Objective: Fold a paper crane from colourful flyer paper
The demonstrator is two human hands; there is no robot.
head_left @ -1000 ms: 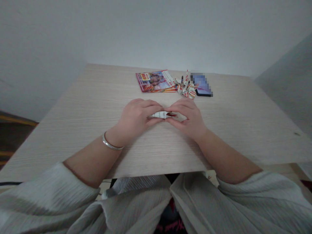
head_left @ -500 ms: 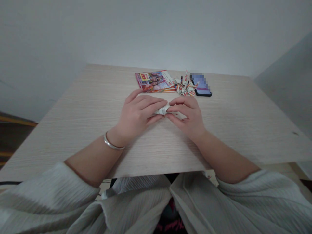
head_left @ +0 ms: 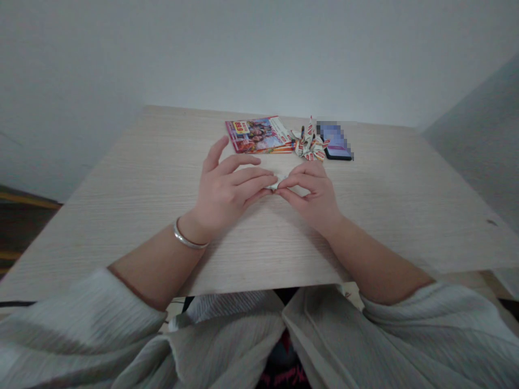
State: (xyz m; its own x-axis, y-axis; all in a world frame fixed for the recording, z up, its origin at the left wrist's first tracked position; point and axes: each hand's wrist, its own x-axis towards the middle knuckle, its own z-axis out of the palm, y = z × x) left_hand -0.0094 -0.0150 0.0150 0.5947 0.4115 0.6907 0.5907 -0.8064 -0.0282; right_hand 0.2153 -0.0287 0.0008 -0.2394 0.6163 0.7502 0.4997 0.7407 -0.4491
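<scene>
Between my two hands is a small piece of folded white paper (head_left: 274,185), mostly covered by the fingertips. My left hand (head_left: 229,186) pinches its left end between thumb and forefinger, with the other fingers lifted and spread. My right hand (head_left: 314,192) pinches the right end, thumb below and fingers above. Both hands are low over the middle of the wooden table (head_left: 259,254). Just beyond them lies a folded paper figure (head_left: 310,147) with red and white print.
A stack of colourful printed leaflets (head_left: 259,135) lies at the back of the table, left of the paper figure. A phone (head_left: 338,151), partly pixelated, lies to its right. A pale wall (head_left: 259,54) stands behind the table.
My left hand's outer fingers have lifted and spread away from the paper. Less of the paper shows between the fingertips now. Both hands stay in nearly the same place.
</scene>
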